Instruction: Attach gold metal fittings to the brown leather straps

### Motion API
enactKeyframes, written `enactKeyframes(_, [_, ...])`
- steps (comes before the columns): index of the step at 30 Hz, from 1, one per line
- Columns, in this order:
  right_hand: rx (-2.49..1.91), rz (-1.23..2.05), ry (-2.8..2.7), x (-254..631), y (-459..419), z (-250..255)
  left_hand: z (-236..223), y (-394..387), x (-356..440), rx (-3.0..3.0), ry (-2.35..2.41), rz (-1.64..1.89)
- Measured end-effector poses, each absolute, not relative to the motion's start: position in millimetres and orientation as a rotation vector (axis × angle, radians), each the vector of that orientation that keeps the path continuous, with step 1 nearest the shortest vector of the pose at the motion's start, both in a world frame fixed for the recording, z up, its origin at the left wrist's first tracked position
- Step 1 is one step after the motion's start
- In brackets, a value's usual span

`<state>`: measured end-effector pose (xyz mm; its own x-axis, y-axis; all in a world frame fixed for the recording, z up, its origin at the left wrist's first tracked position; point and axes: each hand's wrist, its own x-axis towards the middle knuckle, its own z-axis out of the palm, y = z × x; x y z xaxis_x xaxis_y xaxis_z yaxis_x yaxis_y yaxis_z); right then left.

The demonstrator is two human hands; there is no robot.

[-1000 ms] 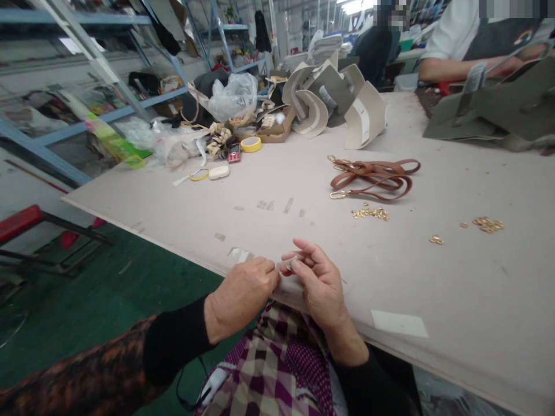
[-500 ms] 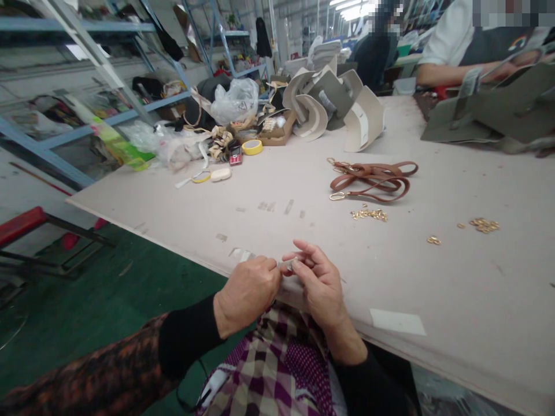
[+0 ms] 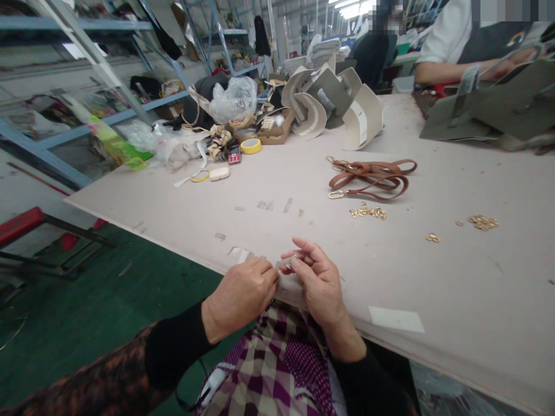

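At the near table edge my right hand point(image 3: 319, 284) pinches a small pale, slightly see-through piece point(image 3: 288, 264) between thumb and fingertips. Its kind is too small to tell. My left hand point(image 3: 243, 293) is closed just left of it, back turned up, so whatever its fingertips hold is hidden. A crumpled clear scrap point(image 3: 239, 254) lies beyond my left hand. Farther out lie a brown leather strap point(image 3: 372, 178) with metal clasps, a heap of small gold hardware pieces point(image 3: 368, 213), and gold rings point(image 3: 483, 223) to the right.
Yellow tape point(image 3: 251, 146), a plastic bag point(image 3: 235, 99) and clutter fill the far left. Curved grey-beige panels point(image 3: 364, 118) stand at the back. A co-worker's arm point(image 3: 440, 72) is behind dark panels point(image 3: 489, 110). A white strip point(image 3: 396, 319) lies near the front edge.
My left hand has drawn slightly left and down, away from my right fingertips, leaving a small gap. My right hand stays nearly in place with the pale piece.
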<state>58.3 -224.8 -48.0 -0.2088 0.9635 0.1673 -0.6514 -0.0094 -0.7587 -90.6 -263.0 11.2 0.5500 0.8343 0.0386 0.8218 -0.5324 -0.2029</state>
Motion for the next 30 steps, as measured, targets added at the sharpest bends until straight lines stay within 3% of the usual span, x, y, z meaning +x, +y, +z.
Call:
enactKeyframes(13, [-0.496,1.585,-0.891,59,-226,-46,-6,-265,-89,-2.447,-1.294,-0.023])
enactKeyframes(30, [-0.474,1.586,-0.877,58,-224,-51,-10,-261,-100,-2.537,-1.628,-0.282])
